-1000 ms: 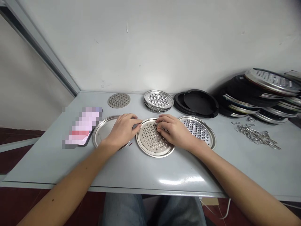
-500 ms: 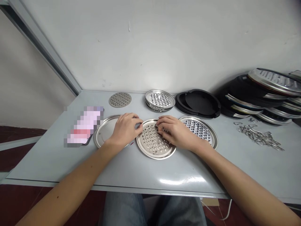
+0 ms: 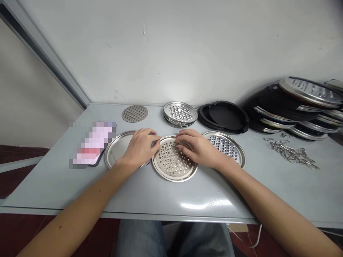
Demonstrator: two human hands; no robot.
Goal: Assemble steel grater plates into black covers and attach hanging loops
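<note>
1. So your main piece, the middle grater plate [image 3: 174, 162], is lying flat on the table [image 3: 160, 201], a bit back from the front edge. It's the round metal one with raised teeth and a shiny rim, sitting between your two hands.
2. Your left hand [image 3: 140, 144] is half curled, palm down, with the thumb and fingertips right by that plate's left rim. Can't really tell if it's pinching anything. The hand also covers part of the plain metal plate [image 3: 114, 151] on that side.
3. Your right hand [image 3: 197, 147] has its fingers bent over the back right part of the toothed area. Fingertips look to be at the surface, but I can't tell if they've actually got a grip.
4. Just past that hand is the right grater plate [image 3: 226, 147], partly hidden behind your wrist.
5. Along the table's back edge, left to right, you've got a loose grater disc [image 3: 134, 113], a small stack of grater plates [image 3: 180, 112] and some round black holders [image 3: 230, 117].
6. Over at the back right corner there's a big leaning pile of black-and-metal graters [image 3: 292, 105], with a heap of metal clips [image 3: 292, 153] in front.
7. Your phone [image 3: 95, 142], pixelated screen up, is near the table's left edge.
</note>
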